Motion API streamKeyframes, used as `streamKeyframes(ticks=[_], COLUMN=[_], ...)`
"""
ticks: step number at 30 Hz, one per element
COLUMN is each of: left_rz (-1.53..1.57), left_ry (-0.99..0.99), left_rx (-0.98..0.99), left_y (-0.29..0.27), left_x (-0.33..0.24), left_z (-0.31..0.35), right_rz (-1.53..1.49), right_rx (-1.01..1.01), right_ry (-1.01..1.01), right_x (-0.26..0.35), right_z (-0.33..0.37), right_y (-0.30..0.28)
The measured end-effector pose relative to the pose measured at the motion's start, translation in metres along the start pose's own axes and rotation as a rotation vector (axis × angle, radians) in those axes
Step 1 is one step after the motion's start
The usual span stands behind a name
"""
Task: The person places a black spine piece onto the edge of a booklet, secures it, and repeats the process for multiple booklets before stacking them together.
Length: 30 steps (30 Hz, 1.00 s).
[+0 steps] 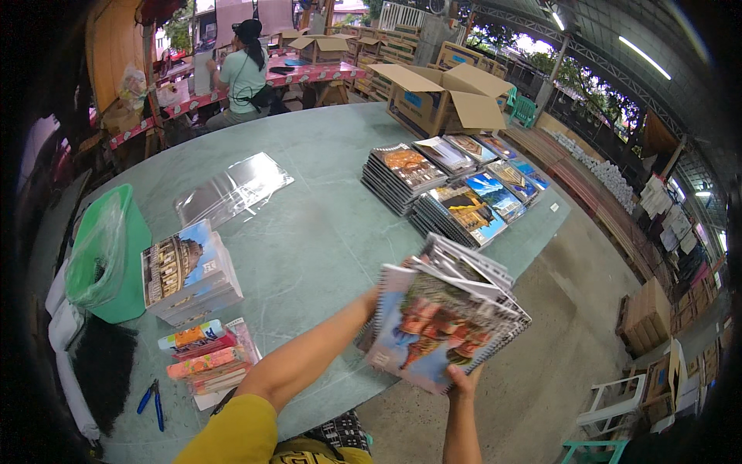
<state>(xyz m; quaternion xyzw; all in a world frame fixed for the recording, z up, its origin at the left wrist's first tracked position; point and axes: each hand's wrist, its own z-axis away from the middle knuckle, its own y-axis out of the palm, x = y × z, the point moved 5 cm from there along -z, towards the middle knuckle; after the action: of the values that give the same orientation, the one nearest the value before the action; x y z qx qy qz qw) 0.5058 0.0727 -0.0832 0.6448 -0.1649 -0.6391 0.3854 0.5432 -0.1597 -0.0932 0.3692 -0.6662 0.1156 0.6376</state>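
Observation:
Between my two hands is a stack of spiral notebooks (pixel 433 325), tilted and slightly fanned over the table's near right edge. The front cover has a picture of reddish domed buildings. My left hand (pixel 372 300) grips the stack's left side, its fingers mostly hidden behind the notebooks. At the lower right edge, my right hand (pixel 464 380) is closed on the stack with its thumb over the front cover. Just beyond lie several piles of spiral notebooks (pixel 468 205) with building pictures on them. To the left stands a pile of loose printed covers (pixel 185 263) showing a domed building.
Clear plastic sheets (pixel 236 189) lie on the green table (pixel 309 170). A lined green bin (pixel 127 255), pencils and packets (pixel 212 359) and blue-handled pliers (pixel 154 402) are at the left. An open carton (pixel 421 108) stands at the far edge. A person (pixel 246 73) sits at another table.

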Motion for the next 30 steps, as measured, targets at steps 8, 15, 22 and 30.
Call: streamKeyframes(ticks=[8,15,22,30], left_rz=[-0.059,-0.133,-0.336,-0.225], left_ry=[0.231,0.180,0.329,0.350], left_rx=[-0.062,-0.257,-0.183,-0.094], left_y=[-0.038,-0.017,-0.027,-0.025], left_x=[-0.078,-0.079,-0.094,-0.072], left_z=[0.060,0.077,0.091,0.094], right_rz=[0.270,0.575,1.099,0.501], right_rx=[0.267,0.105,0.228,0.351], right_ry=[-0.189,-0.451,-0.991,-0.293], right_x=[-0.027,-0.012,0.076,-0.042], right_z=[-0.030,-0.015,-0.001,-0.043], right_y=[0.069,0.090,0.128,0.060])
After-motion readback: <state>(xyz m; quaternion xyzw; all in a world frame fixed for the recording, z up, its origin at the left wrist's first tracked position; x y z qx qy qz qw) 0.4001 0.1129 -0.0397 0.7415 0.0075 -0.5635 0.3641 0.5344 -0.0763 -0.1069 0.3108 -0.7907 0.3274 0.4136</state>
